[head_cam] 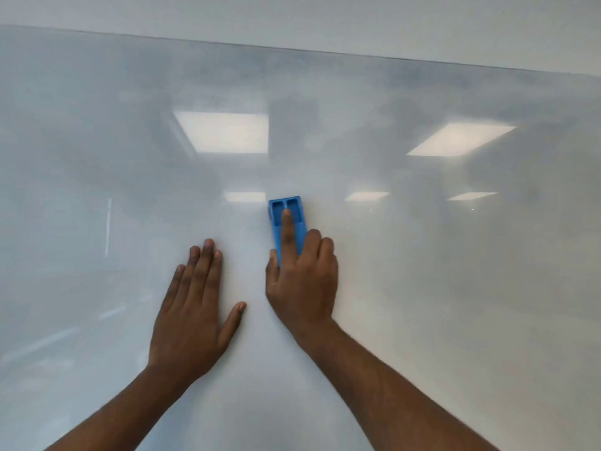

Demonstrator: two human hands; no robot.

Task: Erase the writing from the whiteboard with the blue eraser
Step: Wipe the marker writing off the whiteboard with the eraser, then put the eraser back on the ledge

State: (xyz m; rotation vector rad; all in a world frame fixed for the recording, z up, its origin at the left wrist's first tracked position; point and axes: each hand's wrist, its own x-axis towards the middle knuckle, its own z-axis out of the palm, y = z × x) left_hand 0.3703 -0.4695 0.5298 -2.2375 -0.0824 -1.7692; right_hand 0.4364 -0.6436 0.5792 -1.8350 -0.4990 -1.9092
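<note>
The right hand (302, 281) held the blue eraser (287, 222) against the whiteboard (422, 255); the left hand (192, 307) lay flat, grip wide.

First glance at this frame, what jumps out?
The blue eraser, centre frame, pressed to the whiteboard under the right hand, index finger along its back. The left hand lies flat on the board beside it. No writing shows, only smudgy haze and reflected ceiling lights above.

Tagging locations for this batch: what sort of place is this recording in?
Probably an office or classroom. A large wall-mounted whiteboard fills the view, reflecting rectangular ceiling light panels, and the right hand presses a blue eraser on it.
</note>
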